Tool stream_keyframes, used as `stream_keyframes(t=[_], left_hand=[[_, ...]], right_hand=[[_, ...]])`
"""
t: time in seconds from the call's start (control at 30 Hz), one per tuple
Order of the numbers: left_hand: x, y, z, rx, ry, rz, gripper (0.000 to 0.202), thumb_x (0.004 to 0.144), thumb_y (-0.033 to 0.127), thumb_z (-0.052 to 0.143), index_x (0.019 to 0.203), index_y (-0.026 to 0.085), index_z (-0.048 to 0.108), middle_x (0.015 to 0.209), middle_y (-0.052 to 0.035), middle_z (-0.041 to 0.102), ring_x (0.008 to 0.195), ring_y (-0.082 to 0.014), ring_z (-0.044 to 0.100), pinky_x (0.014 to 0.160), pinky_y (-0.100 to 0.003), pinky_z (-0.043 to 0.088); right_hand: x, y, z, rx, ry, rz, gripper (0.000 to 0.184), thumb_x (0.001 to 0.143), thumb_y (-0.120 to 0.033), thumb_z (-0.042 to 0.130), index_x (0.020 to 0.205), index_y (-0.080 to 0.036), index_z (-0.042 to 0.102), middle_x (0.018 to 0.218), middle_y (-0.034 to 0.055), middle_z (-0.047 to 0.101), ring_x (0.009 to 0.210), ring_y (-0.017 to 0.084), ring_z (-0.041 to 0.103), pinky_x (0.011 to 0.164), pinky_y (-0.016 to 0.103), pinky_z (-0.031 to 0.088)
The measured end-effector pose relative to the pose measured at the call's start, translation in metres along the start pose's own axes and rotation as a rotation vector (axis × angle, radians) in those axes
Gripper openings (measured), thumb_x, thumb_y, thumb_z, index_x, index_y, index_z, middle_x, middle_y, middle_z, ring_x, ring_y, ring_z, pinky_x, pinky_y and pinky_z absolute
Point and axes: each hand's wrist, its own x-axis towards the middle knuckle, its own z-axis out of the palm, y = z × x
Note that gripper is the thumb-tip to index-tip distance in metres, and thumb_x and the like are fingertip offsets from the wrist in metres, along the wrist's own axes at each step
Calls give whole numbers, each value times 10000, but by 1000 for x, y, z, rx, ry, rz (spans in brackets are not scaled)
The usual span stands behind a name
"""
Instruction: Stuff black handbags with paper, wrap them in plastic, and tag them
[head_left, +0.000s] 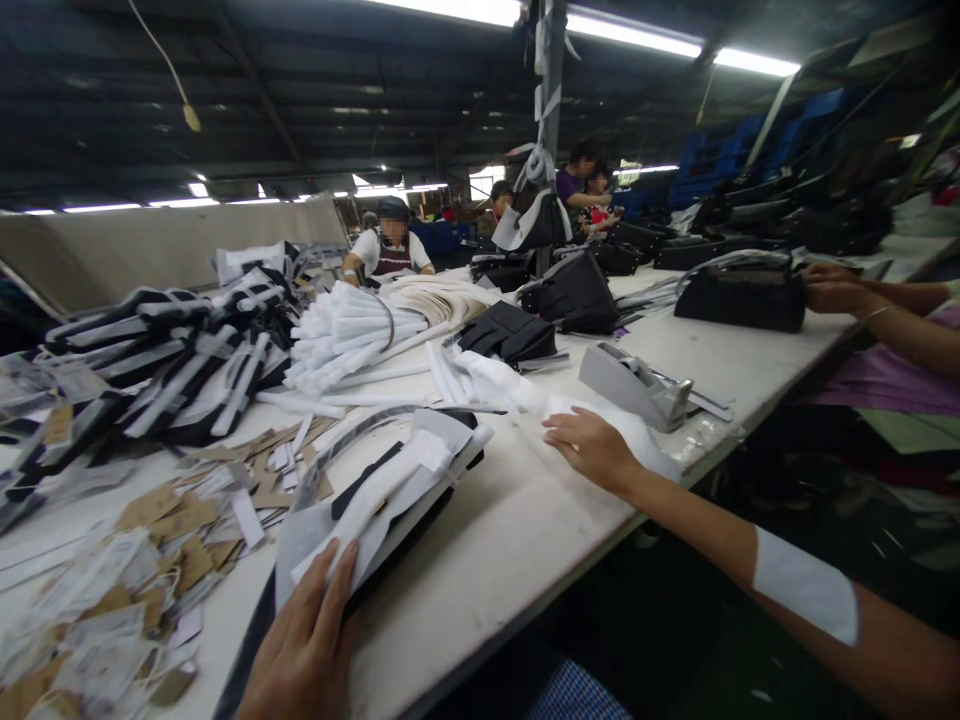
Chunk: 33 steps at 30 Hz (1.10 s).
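Note:
A black handbag (405,500) partly covered in white padding and wrapping paper, with a wrapped strap or handle arching behind it, leans tilted on the table in front of me. My left hand (311,630) grips its near end, fingers over the white wrapping; the thumb is hidden. My right hand (596,450) is stretched out over the table, its fingers extended at the near edge of a soft white padding sheet (637,435). Whether the fingertips touch the sheet I cannot tell. Just behind that sheet stands a grey tape dispenser (634,380).
Cardboard tags and small plastic packets (157,560) lie scattered at left. Behind them are piled wrapped black pieces (172,350) and a bundle of white rolls (352,330). Black bags (510,330) lie mid-table. A co-worker's hands (832,290) hold another black bag (742,295) at right.

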Motion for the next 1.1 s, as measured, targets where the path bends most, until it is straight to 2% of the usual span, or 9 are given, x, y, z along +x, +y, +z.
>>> stream_keyframes(t=[0.1, 0.2, 0.27, 0.37, 0.47, 0.73, 0.83, 0.97, 1.1], left_hand=[[0, -1, 0, -5, 4, -53, 667, 968, 216, 482, 1551, 364, 192, 1503, -42, 481, 1238, -297, 584, 992, -440, 508], [1, -1, -1, -15, 24, -84, 664, 963, 218, 493, 1548, 359, 213, 1500, -39, 484, 1229, -293, 592, 990, -421, 506], [2, 0, -3, -21, 41, -98, 670, 956, 219, 510, 1548, 349, 224, 1493, -46, 493, 1226, -295, 595, 988, -416, 505], [3, 0, -6, -35, 49, -123, 684, 942, 208, 531, 1547, 332, 238, 1484, -58, 502, 1228, -302, 593, 981, -418, 510], [4, -1, -8, -61, 50, -161, 698, 929, 193, 547, 1547, 321, 247, 1482, -66, 504, 1238, -297, 588, 987, -410, 508], [11, 2, -10, -106, 144, -209, 709, 919, 187, 585, 1542, 290, 263, 1456, -81, 534, 1270, -272, 568, 1018, -388, 496], [11, 3, -9, -94, 109, -188, 721, 912, 157, 584, 1542, 289, 260, 1465, -90, 520, 1281, -286, 557, 1013, -429, 507], [4, 4, -4, -48, 71, -108, 743, 881, 67, 563, 1533, 292, 286, 1470, -98, 512, 1285, -286, 553, 1008, -440, 516], [2, 9, 0, 8, 87, 0, 597, 903, 60, 524, 1462, 251, 436, 1427, -104, 559, 1276, -271, 564, 1005, -414, 526]], right_hand=[[-20, -45, -3, 250, -220, 36, 238, 918, -386, 572, 999, -294, 777, 1072, 32, 758, 1011, 259, 692, 920, 387, 500], [-35, -76, -2, 410, -422, 37, 257, 870, -476, 633, 982, -303, 788, 1000, 29, 774, 950, 264, 710, 879, 360, 518], [-36, -85, 7, 423, -387, 53, 355, 887, -507, 607, 1121, -283, 751, 1158, 54, 731, 1080, 280, 670, 977, 391, 480], [-26, -86, 34, 398, -307, 55, 558, 870, -491, 633, 1355, -218, 603, 1461, 109, 506, 1371, 316, 441, 1166, 478, 280], [-16, -93, 66, 442, -342, 33, 687, 818, -507, 694, 1413, -203, 535, 1542, 126, 367, 1465, 330, 264, 1204, 528, 139], [35, -174, 121, 601, -435, -406, 616, 860, -491, 658, 1409, -242, 535, 1525, 89, 427, 1454, 287, 303, 1217, 455, 125], [58, -193, 137, 659, -374, -401, 489, 841, -363, 676, 1316, -256, 627, 1445, 65, 538, 1387, 290, 418, 1188, 412, 241], [50, -188, 133, 683, -326, -200, 345, 828, -215, 603, 1147, -256, 725, 1240, 56, 692, 1181, 313, 608, 1037, 430, 437], [11, -166, 87, 597, -315, -257, 222, 892, -248, 559, 867, -215, 777, 867, 80, 764, 824, 268, 707, 791, 376, 534]])
